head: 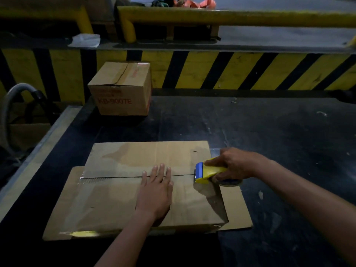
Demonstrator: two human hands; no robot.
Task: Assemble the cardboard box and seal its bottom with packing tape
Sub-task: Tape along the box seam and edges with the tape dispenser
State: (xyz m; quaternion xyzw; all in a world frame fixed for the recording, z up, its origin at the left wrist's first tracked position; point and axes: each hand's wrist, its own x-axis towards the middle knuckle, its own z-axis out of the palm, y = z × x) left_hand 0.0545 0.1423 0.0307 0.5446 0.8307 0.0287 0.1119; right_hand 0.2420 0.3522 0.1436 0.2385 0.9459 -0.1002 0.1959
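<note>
The left hand lies flat, fingers straight and close together, pressing on the closed flaps of the cardboard box across its centre seam. The right hand grips a yellow tape dispenser at the seam's right end. The box rests on a flat cardboard sheet near the tabletop's front edge. A smaller closed box stands by the far left corner.
</note>
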